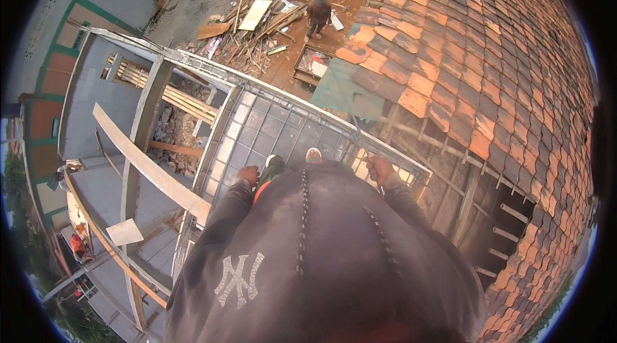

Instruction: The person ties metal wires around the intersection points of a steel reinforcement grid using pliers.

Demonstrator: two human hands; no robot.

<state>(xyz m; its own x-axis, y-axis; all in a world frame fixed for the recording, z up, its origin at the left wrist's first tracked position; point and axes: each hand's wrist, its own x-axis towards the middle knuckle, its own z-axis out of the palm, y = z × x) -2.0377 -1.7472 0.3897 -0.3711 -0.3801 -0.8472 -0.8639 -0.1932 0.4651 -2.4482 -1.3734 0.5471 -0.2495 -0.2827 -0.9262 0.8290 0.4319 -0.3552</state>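
Observation:
My left hand (249, 174) hangs beside my left thigh with its fingers curled in. Nothing shows in it. My right hand (380, 169) is raised on the other side with its fingers closed; whatever may be inside them is too small to make out. Under me lies a grid of steel reinforcing bars (262, 127) over dark sheets. My sandalled foot (313, 155) stands on this grid, and the other foot is partly hidden by my clothes. Beyond my right hand, a thin dark line runs over a green sheet (350, 93) at the roof's edge.
A tiled roof (443, 66) rises at right, with an open gap and bare battens (514, 214). At left, a long plank (148, 163) spans drops between concrete beams (143, 118). Scrap wood (270, 21) and a person (319, 14) are on the ground below. Another person (78, 244) is at far left.

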